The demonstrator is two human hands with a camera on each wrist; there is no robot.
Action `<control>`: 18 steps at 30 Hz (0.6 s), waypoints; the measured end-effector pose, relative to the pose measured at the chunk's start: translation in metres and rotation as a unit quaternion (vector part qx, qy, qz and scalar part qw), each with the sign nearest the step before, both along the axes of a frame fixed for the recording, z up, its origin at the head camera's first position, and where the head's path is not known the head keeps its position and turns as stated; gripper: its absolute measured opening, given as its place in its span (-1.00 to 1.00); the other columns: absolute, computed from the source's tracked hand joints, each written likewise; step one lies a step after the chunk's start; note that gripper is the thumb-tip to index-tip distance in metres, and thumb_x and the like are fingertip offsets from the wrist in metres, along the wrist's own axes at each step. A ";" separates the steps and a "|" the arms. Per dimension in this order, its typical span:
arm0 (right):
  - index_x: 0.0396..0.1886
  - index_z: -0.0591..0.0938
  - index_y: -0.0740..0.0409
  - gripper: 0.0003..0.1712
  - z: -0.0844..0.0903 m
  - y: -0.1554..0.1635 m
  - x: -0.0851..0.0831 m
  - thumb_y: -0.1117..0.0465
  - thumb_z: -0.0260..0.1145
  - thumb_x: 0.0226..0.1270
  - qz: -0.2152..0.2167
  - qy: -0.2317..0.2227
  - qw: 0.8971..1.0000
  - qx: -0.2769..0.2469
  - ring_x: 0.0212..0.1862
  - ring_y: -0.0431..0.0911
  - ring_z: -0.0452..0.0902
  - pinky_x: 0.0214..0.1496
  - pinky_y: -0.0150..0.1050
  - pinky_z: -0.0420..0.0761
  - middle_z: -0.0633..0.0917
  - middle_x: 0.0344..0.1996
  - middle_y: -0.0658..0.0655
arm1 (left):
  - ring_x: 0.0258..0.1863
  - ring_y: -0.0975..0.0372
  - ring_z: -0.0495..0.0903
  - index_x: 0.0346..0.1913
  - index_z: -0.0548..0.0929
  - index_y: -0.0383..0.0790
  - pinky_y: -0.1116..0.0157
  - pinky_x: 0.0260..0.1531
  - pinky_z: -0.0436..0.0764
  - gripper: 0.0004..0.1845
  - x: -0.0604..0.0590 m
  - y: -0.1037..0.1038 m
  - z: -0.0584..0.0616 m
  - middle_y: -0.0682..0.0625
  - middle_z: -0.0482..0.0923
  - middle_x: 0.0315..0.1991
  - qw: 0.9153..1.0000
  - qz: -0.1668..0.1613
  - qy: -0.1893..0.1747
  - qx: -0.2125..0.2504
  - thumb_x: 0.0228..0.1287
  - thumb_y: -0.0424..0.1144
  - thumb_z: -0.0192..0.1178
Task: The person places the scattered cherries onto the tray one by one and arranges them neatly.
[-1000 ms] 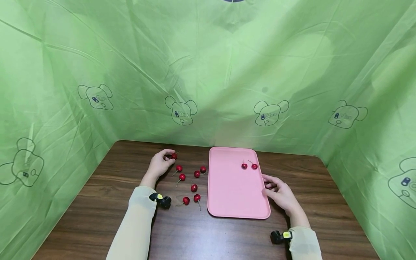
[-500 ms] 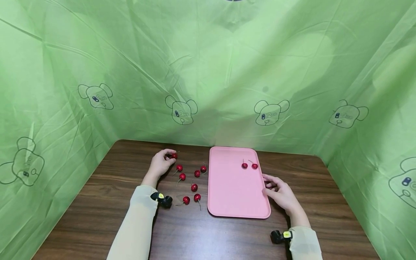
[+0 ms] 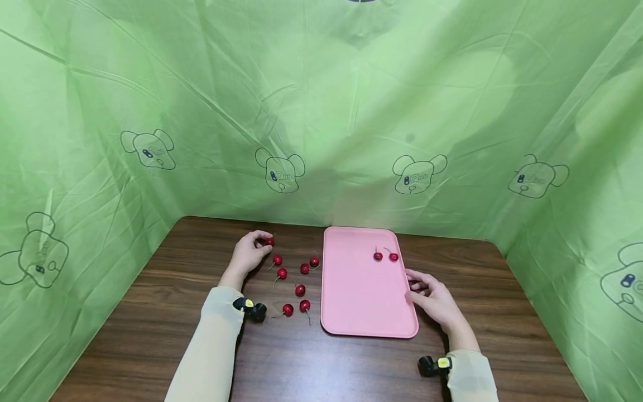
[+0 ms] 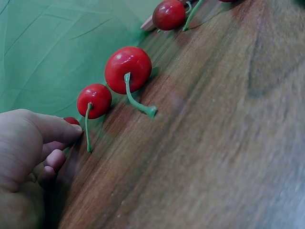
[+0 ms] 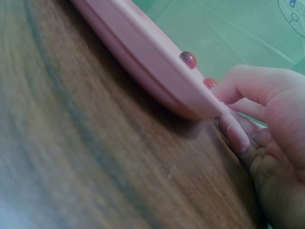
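Observation:
At the back left of the table, my left hand point(image 3: 248, 251) pinches a red cherry point(image 3: 269, 241) between thumb and fingertips. In the left wrist view this cherry is mostly hidden behind the fingers. Several more cherries with green stems, such as one cherry point(image 4: 127, 70) near that hand, lie between it and the pink tray point(image 3: 364, 301). My right hand point(image 3: 436, 301) holds the tray's right edge, thumb at the rim and the other fingers curled beside it. Two cherries point(image 3: 378, 256) rest on the tray toward its far right corner.
The dark wooden table point(image 3: 281, 363) ends at a green cloth backdrop point(image 3: 331, 128) that rises behind it and on both sides. Black wrist cameras point(image 3: 257, 312) stick out from both sleeves. The tray lies flat right of the table's middle.

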State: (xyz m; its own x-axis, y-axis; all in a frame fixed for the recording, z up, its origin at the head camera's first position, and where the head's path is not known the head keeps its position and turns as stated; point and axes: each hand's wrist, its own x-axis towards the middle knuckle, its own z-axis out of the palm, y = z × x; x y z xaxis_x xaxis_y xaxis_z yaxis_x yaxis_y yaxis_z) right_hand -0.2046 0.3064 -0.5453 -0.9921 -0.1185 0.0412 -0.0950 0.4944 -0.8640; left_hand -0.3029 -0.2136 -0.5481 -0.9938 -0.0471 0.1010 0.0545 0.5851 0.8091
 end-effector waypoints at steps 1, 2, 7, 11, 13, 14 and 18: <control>0.49 0.60 0.24 -0.32 0.000 0.000 0.000 0.31 0.55 0.40 0.000 0.000 1.000 0.001 0.09 0.06 0.59 0.00 -0.32 0.56 0.71 0.25 0.26 | -0.12 0.04 0.55 0.20 0.75 -0.20 0.13 -0.10 0.50 -0.69 0.000 0.000 0.000 -0.18 0.65 0.03 1.000 0.000 0.001 0.000 0.46 -0.35 0.42; 0.49 0.60 0.24 -0.32 0.000 0.000 0.000 0.31 0.55 0.40 0.000 0.001 1.000 0.001 0.09 0.06 0.59 0.00 -0.32 0.56 0.71 0.25 0.26 | -0.12 0.04 0.55 0.20 0.75 -0.20 0.13 -0.11 0.50 -0.69 0.000 0.000 0.000 -0.18 0.65 0.02 1.000 0.000 0.001 0.000 0.46 -0.35 0.43; 0.49 0.60 0.24 -0.32 -0.001 0.000 0.000 0.31 0.55 0.40 0.001 0.001 1.000 0.002 0.09 0.06 0.59 0.00 -0.32 0.56 0.71 0.24 0.26 | -0.13 0.05 0.54 0.19 0.75 -0.19 0.14 -0.12 0.50 -0.70 -0.002 -0.001 -0.002 -0.18 0.65 0.03 1.000 -0.002 0.001 0.001 0.46 -0.36 0.42; 0.49 0.60 0.24 -0.32 -0.001 0.000 0.000 0.31 0.55 0.40 0.001 0.001 1.000 0.002 0.09 0.06 0.59 0.00 -0.33 0.56 0.71 0.24 0.26 | -0.13 0.04 0.54 0.17 0.75 -0.19 0.13 -0.12 0.50 -0.71 -0.001 0.000 -0.001 -0.19 0.65 0.03 1.000 -0.002 -0.001 0.003 0.45 -0.36 0.43; 0.49 0.60 0.24 -0.32 0.000 0.000 0.000 0.31 0.55 0.40 0.001 0.001 1.000 0.001 0.09 0.06 0.59 0.00 -0.33 0.56 0.71 0.24 0.26 | -0.13 0.04 0.54 0.16 0.74 -0.19 0.13 -0.12 0.49 -0.71 -0.001 0.000 -0.001 -0.18 0.66 0.02 1.000 -0.002 0.001 0.005 0.44 -0.36 0.43; 0.49 0.60 0.24 -0.32 0.000 0.000 0.000 0.31 0.55 0.40 0.001 0.001 1.000 0.001 0.09 0.06 0.59 0.00 -0.33 0.56 0.71 0.24 0.26 | -0.13 0.04 0.54 0.16 0.74 -0.19 0.13 -0.12 0.49 -0.71 -0.001 0.000 -0.001 -0.18 0.66 0.02 1.000 -0.002 0.001 0.006 0.44 -0.36 0.43; 0.49 0.60 0.24 -0.32 0.001 0.000 0.000 0.31 0.55 0.40 0.002 0.001 1.000 0.001 0.09 0.06 0.59 0.00 -0.33 0.56 0.72 0.24 0.26 | -0.15 0.06 0.53 0.13 0.73 -0.20 0.15 -0.14 0.49 -0.72 -0.001 0.000 -0.001 -0.16 0.68 0.00 1.000 -0.001 -0.001 0.015 0.43 -0.37 0.44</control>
State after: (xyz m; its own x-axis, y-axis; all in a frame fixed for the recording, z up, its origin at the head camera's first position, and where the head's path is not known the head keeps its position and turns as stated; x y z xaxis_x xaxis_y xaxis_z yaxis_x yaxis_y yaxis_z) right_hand -0.2049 0.3061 -0.5446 -0.9917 -0.1218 0.0422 -0.0977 0.4963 -0.8626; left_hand -0.3044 -0.2140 -0.5486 -0.9940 -0.0483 0.0979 0.0542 0.5605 0.8264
